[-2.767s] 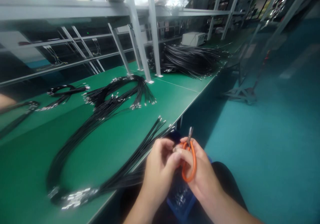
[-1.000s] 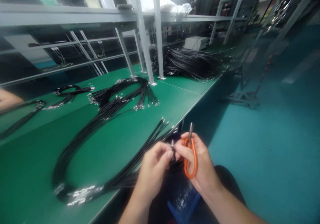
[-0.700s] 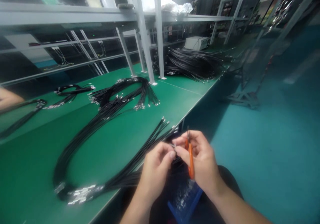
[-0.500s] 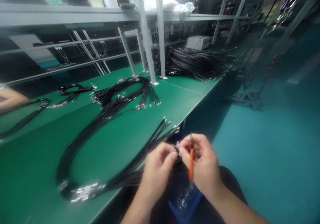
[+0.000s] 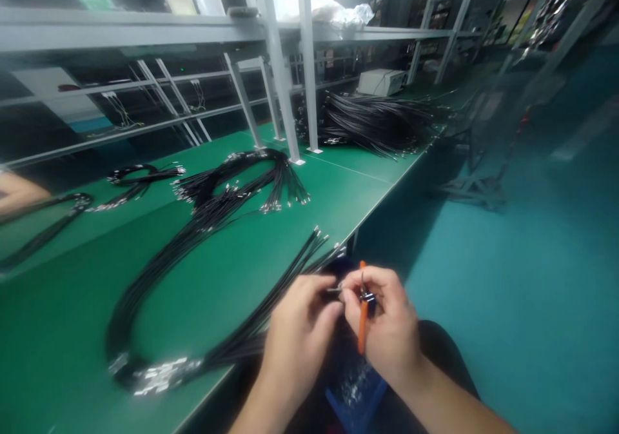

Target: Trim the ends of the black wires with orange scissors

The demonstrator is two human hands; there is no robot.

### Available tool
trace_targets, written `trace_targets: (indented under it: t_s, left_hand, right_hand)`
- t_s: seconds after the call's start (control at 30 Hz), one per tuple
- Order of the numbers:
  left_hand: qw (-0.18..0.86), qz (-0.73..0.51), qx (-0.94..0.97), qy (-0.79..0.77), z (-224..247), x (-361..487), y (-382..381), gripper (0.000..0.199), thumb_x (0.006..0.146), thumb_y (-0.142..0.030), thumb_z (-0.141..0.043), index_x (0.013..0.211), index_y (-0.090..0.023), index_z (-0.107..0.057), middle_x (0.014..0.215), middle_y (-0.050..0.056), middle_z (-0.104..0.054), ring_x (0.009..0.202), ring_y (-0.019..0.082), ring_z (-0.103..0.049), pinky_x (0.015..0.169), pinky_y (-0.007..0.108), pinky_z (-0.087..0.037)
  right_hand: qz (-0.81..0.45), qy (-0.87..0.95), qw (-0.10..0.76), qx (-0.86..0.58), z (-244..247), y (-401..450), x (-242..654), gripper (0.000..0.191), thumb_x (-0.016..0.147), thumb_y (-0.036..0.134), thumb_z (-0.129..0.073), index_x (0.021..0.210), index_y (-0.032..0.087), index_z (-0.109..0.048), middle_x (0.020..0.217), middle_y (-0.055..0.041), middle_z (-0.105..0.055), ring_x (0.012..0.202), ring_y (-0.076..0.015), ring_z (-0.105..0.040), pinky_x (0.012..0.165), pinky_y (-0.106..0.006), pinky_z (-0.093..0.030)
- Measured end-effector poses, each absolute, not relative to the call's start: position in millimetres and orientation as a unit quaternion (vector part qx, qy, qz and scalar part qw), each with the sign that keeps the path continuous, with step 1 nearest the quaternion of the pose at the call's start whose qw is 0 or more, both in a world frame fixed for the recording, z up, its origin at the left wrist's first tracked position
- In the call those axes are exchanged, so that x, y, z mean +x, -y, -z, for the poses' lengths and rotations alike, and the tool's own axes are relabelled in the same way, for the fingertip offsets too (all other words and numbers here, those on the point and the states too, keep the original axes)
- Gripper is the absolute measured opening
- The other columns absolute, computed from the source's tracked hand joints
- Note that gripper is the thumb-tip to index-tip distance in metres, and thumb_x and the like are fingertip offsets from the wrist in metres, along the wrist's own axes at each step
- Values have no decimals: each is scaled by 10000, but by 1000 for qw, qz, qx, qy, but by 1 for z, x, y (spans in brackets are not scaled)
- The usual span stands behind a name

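Both hands meet beyond the front edge of the green table [image 5: 193, 279]. My right hand [image 5: 384, 321] is closed around an orange-handled tool [image 5: 362, 327], which stands roughly upright between its fingers; its thumb and forefinger also pinch a tiny light piece. My left hand [image 5: 302, 327] is curled just left of it, holding a thin dark cable end with a metallic tip [image 5: 333, 289], partly hidden by the fingers. Black cables [image 5: 232, 350] run from the table to beneath my left hand. Below the hands lies a blue tray [image 5: 355, 398] with small shiny pieces.
A looped bundle of black cables [image 5: 145, 279] curves across the table, and a thick pile [image 5: 377, 121] lies at the back. White posts [image 5: 309, 66] carry a shelf [image 5: 120, 29]. At the far left is another person's arm [image 5: 22, 192].
The orange-handled tool has turned within my right hand, and its dark middle now shows. My left hand's fingers have parted slightly from my right fingertips, and a metallic tip shows between them.
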State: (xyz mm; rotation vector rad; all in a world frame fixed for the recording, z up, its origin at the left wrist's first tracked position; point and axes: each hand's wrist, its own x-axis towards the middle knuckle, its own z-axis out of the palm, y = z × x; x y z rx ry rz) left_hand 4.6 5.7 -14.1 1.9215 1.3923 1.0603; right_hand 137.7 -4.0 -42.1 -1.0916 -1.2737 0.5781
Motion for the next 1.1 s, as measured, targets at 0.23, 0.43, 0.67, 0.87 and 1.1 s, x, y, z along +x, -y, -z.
trace_targets:
  t_s: [0.23,0.43,0.67,0.87,1.1]
  left_hand:
    - [453,-441,609,-478,17,10,-3,97,813,-262,-618,785,-186,-670,727,11,-635,667,144,-586,608,223,-457]
    - [554,-460,522,-457,16,8,-8,112,776,-261,-668,742,-154,-662,711,-5,-626,532,71,-496,520,177,-419]
    - [520,-485,515,-479,19,7,-14,87,780,-238,-666,772,-153,-677,721,-3,-641,535,66,-506,532,180,-425]
    - [453,-503,549,-491,20,10,-9,67,798,-216,-633,791,-169,-679,794,12,-636,627,111,-555,583,215,-466]
    - [428,-489,571,-501,22,10,-8,67,822,-219,-612,802,-189,-668,785,-1,-618,676,120,-573,607,212,-474]
  right_hand:
    - [-174,594,626,-473,42,5,135,349,754,45,-621,977,299,-533,858,13,-652,800,-183,-652,732,-309,-509]
    - [-181,561,636,-498,51,5,142,389,714,17,-618,983,292,-555,846,4,-654,768,-188,-642,709,-315,-512]
    - [-550,400,545,-491,27,35,146,271,653,157,-728,892,225,-621,745,-19,-678,558,-149,-609,519,-257,-502]
    - [-704,308,443,-462,19,33,140,293,646,356,-725,808,149,-594,573,-23,-660,274,-41,-404,310,-157,-284]
    - [-688,289,461,-480,17,32,137,242,653,311,-716,802,155,-607,557,-8,-638,303,-44,-399,312,-151,-251]
